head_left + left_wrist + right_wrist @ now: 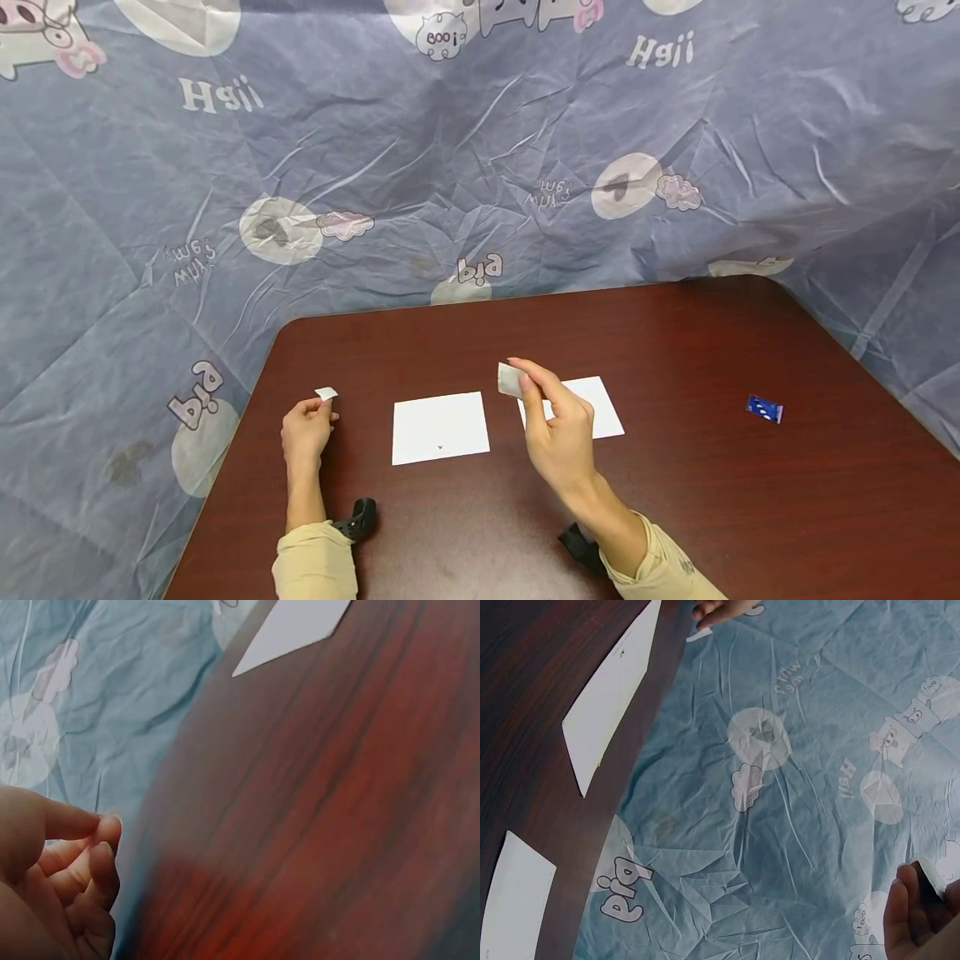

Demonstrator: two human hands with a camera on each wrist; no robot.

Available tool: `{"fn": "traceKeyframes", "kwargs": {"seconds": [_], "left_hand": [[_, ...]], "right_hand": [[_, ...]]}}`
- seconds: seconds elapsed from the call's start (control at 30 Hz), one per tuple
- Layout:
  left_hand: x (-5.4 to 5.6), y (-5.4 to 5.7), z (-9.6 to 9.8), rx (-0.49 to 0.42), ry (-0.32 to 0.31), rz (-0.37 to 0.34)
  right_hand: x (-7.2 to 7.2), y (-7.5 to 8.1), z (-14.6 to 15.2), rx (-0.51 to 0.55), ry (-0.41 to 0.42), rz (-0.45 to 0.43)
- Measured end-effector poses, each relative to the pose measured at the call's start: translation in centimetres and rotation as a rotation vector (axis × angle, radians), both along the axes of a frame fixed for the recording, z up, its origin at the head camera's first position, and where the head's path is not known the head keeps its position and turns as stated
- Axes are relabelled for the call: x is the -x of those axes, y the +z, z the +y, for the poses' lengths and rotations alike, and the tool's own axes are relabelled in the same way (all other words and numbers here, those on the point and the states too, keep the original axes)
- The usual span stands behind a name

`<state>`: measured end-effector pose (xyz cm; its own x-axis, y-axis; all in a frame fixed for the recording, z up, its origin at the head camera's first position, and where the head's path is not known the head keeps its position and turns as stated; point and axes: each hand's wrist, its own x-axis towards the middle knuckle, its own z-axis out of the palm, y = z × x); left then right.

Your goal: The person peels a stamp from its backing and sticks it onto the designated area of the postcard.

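At the table's left side, my left hand (306,427) pinches a small white piece (326,392), perhaps paper, between thumb and fingers. In the left wrist view the fingertips of this left hand (71,874) meet, and the piece is not visible there. Raised above the table, my right hand (558,421) holds a small flat square (509,380) between thumb and fingers. It looks pale grey from the head and shows a dark face in the right wrist view. Behind the right hand lies a white sheet (600,408), partly covered by it. Another white sheet (440,429) lies between the hands.
A small blue packet (765,409) with white marks lies on the right of the dark red-brown table (675,350). A blue printed cloth (420,167) hangs behind the table and along its sides. Black straps circle both wrists.
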<state>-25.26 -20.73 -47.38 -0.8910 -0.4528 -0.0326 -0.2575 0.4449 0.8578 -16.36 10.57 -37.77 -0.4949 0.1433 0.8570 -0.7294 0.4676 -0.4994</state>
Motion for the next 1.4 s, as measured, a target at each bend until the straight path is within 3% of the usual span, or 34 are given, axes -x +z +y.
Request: {"fn": "traceKeyframes", "kwargs": {"seconds": [0.5,0.8,0.97,1.13,1.4], "left_hand": [[-0.5,-0.3,-1.1,0.112,-0.006,-0.204],[-1.2,0.4,-1.4,0.154,0.048,-0.246],[-1.2,1.4,-0.9,0.119,0.109,-0.129],[-1.1,3.5,0.3,0.092,0.154,0.046],[-1.9,6.6,2.0,0.066,0.203,0.227]], "right_hand": [[-0.1,0.0,0.1,0.002,0.001,0.002],[-0.1,-0.2,0.2,-0.004,0.001,-0.023],[-0.2,-0.3,0.2,-0.006,0.009,-0.070],[-0.2,-0.2,0.2,-0.028,0.018,-0.105],[-0.2,-0.1,0.2,-0.033,0.036,-0.142]]}}
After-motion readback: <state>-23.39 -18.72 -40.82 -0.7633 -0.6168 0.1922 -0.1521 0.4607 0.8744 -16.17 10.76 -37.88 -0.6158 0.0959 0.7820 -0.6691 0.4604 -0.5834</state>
